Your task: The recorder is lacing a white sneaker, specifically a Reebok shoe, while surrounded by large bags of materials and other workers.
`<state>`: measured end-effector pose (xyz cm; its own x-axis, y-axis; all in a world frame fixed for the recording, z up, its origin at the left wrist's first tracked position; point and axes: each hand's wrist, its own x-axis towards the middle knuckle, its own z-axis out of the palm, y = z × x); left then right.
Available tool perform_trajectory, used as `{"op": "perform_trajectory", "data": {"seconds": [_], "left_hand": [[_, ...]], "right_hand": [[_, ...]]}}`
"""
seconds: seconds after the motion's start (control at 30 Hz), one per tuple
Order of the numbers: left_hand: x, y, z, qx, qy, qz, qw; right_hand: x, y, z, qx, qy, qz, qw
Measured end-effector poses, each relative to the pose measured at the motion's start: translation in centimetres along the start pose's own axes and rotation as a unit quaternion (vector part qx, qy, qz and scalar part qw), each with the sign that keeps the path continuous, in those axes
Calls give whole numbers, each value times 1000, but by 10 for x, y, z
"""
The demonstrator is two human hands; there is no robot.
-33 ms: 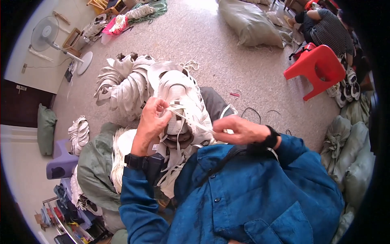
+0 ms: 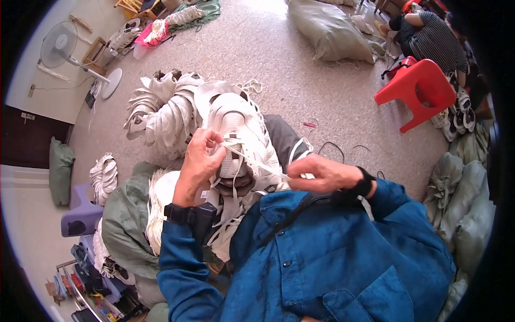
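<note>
Nothing has shifted since the earlier frame: the left hand (image 2: 199, 161) still pinches the shoe (image 2: 236, 139) at its eyelets, held over the lap, while the right hand (image 2: 322, 174) stays closed on the white lace (image 2: 257, 163), drawn taut between them. Pulled harder, the lace could, I judge, slip out of the eyelet or out of the pinch. Farther off lie a heap of white shoes (image 2: 161, 110), a red stool (image 2: 421, 88) and a grey sack (image 2: 327, 29); no labels show.

White shoe (image 2: 236, 139): matt mesh cloth, flat woven lace (image 2: 257, 161). Stool (image 2: 421, 91): glossy red plastic. Floor (image 2: 279, 59): rough speckled. Jacket (image 2: 343, 257): matt blue cloth.
</note>
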<state>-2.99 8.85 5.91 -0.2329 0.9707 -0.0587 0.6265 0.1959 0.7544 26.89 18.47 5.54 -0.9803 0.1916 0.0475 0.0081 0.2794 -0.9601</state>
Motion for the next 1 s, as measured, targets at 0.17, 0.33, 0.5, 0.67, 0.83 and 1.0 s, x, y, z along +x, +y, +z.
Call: {"op": "perform_trajectory", "data": {"seconds": [0.17, 0.33, 0.5, 0.67, 0.83, 1.0], "left_hand": [[-7, 12, 9, 37, 34, 69, 996], [-35, 36, 17, 183, 123, 173, 960], [-55, 51, 37, 332, 78, 175, 924], [-42, 31, 43, 385, 122, 204, 892], [-34, 23, 12, 358, 155, 253, 885], [-61, -23, -19, 364, 144, 207, 897]], "right_hand": [[-29, -8, -11, 14, -78, 110, 991], [-16, 1, -13, 125, 33, 113, 985], [-4, -16, -37, 259, 133, 55, 955], [12, -16, -46, 397, 191, -46, 896], [-4, 34, -55, 656, 156, -105, 731], [-58, 89, -64, 686, 297, -30, 664]]}}
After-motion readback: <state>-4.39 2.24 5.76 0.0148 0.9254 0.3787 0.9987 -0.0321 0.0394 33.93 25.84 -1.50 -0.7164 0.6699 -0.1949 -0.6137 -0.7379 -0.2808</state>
